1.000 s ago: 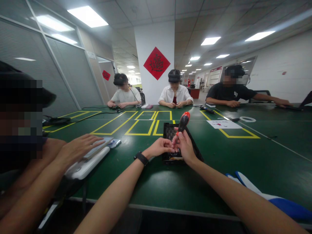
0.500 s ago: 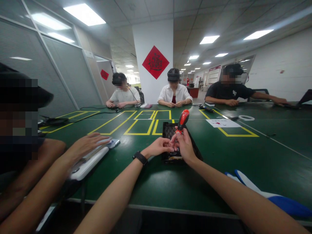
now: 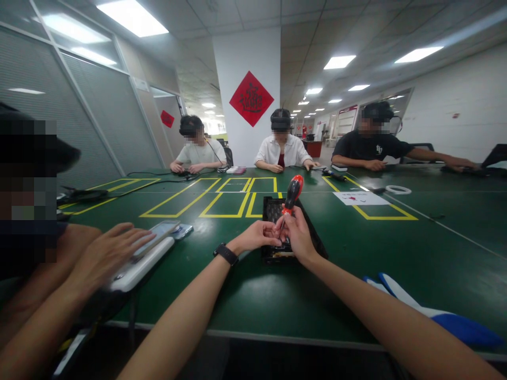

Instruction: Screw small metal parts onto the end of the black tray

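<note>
A red and black screwdriver [image 3: 293,193] stands nearly upright, its handle up, with my right hand [image 3: 298,232] closed on it near the lower end of the handle. My left hand [image 3: 257,236] is closed by the screwdriver's shaft, fingertips pressed together; what they pinch is too small to make out. Both hands are over a black open tray [image 3: 319,241] with a textured inside, on the green table [image 3: 245,306]. Small parts in the near end of the tray are partly hidden by my hands.
Left, a co-worker's hand is over a phone [image 3: 156,236] and a white case [image 3: 144,266]. Blue-white gloves [image 3: 435,314] lie at the right, a paper sheet [image 3: 360,198] and white ring [image 3: 398,189] farther back. Three people sit across the table.
The co-worker's hand at the left has drawn back toward the near left, showing more of the phone. The view has shifted slightly. My hands keep the same hold over the tray.
</note>
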Demonstrator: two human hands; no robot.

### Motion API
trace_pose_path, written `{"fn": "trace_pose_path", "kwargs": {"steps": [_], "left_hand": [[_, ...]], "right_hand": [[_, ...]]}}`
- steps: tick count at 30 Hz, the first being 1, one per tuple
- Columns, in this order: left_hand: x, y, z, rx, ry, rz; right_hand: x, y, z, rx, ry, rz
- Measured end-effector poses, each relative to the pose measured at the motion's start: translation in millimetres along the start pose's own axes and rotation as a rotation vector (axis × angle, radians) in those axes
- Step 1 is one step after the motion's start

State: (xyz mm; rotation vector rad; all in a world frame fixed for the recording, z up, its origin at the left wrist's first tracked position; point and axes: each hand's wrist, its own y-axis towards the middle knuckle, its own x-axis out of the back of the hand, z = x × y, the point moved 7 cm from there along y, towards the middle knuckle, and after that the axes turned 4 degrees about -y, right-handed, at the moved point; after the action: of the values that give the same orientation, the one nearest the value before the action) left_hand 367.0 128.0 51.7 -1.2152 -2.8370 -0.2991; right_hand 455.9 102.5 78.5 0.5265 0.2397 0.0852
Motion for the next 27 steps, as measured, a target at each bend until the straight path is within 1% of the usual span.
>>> {"fn": "trace_pose_path", "kwargs": {"steps": [3, 8, 11, 15, 18, 21, 23, 27], "left_hand": [[-0.2, -1.5, -1.0, -0.002, 0.015, 0.02], [-2.0, -3.1, -1.2, -0.008, 0.028, 0.102], [-1.0, -1.9, 0.3, 0.004, 0.036, 0.088], [2.4, 1.7, 1.4, -0.025, -0.014, 0.01], [4.8, 3.7, 4.3, -0.031, -0.016, -0.016], [6.6, 3.5, 5.3, -0.023, 0.046, -0.008], [5.9, 2.4, 3.0, -0.029, 0.087, 0.021], [1.1, 0.3, -2.6, -0.051, 0.07, 0.08]], "right_hand": [[-1.8, -0.8, 1.3, -0.003, -0.018, 0.021], [0.3, 0.1, -4.6, -0.065, 0.03, 0.018], [2.0, 0.6, -5.7, -0.05, 0.014, 0.004], [2.1, 1.0, -5.7, -0.013, -0.034, 0.001], [1.2, 1.3, -5.0, -0.001, -0.047, 0.007], [0.7, 1.6, -3.6, -0.008, -0.03, 0.015], [0.1, 1.6, -4.0, -0.034, 0.001, 0.029], [0.3, 1.7, -5.3, -0.065, 0.041, 0.04]]}}
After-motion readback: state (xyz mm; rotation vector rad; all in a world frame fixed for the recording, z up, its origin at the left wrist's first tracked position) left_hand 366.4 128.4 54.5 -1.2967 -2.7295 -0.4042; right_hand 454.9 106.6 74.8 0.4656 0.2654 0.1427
